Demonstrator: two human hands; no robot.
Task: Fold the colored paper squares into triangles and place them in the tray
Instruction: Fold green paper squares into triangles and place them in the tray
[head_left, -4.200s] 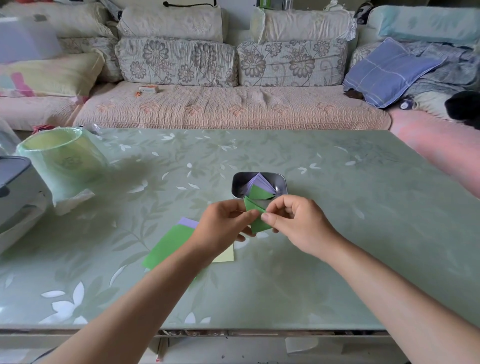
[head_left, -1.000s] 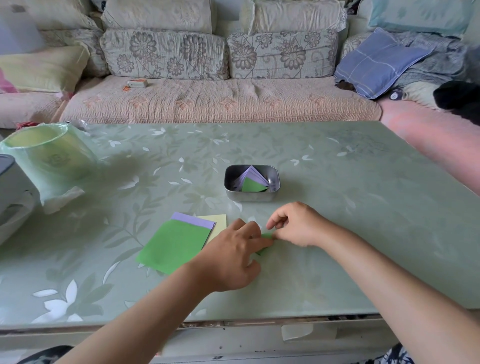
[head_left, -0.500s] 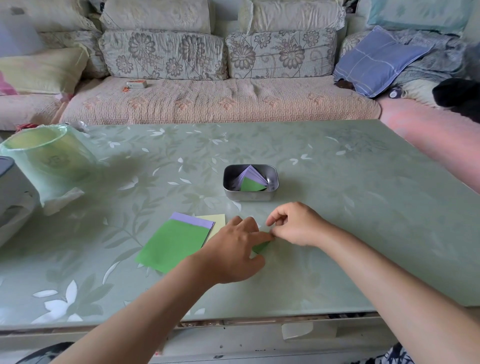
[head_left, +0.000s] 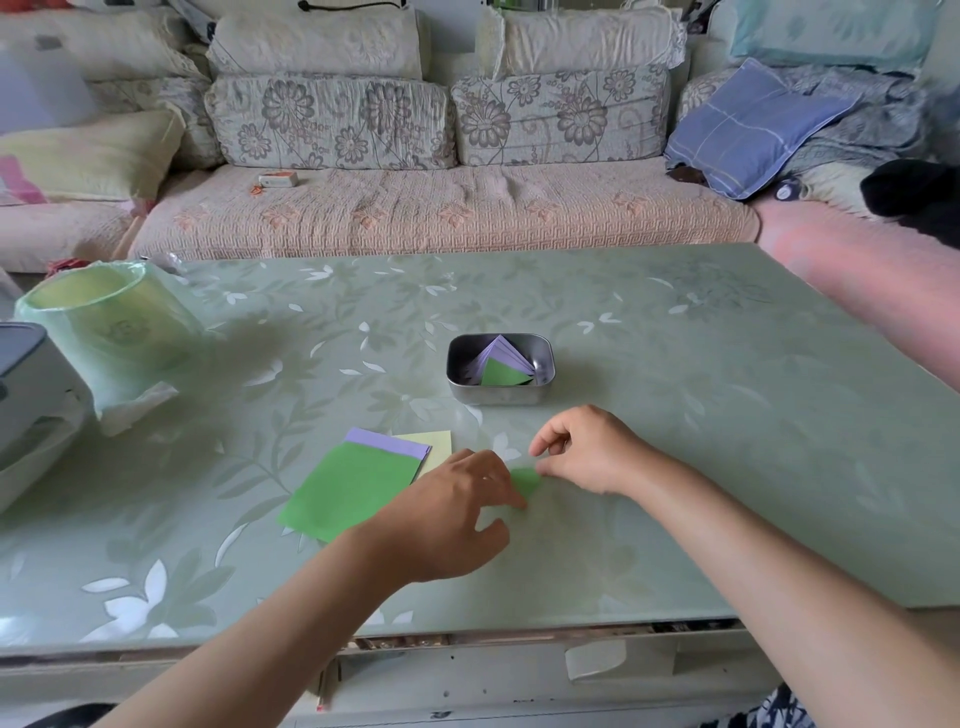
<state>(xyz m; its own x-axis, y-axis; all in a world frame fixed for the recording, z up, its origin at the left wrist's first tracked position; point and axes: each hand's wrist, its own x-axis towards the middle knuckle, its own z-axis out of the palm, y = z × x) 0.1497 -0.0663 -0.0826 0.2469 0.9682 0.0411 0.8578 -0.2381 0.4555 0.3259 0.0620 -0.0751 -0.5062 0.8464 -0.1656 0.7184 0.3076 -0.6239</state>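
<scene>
Furthest out from my left fingers, at the table's (head_left: 675, 426) left edge, stands a bin with a green liner (head_left: 109, 332). It's well away from the work, so I can ignore it.

Just outboard of my left knuckles is the stack of unfolded squares (head_left: 358, 486), green on top with purple and yellow edges showing beneath. I judge it is kept there so the next sheet is a short reach away without crowding the fold.

My left hand (head_left: 452, 514) is flat and spread, gripping nothing. Its forefinger tip is down on the near corner of the green piece (head_left: 525, 480), which lies on the table between my two sets of fingertips. I read that press as pinning the paper so the layers can't slide while the crease is set.

Straight beyond both sets of fingertips sits the metal tray (head_left: 500, 399), with purple and green triangles (head_left: 503, 370) leaning inside. It is close enough to drop the finished piece in with one short forward move.

My right hand (head_left: 589, 452) meets the piece's far corner with its fingers curled. The contact is hidden under them, so I can't tell whether they pinch the paper or only bear down on it. This fold looks nearly done, and the tray comes next.
</scene>
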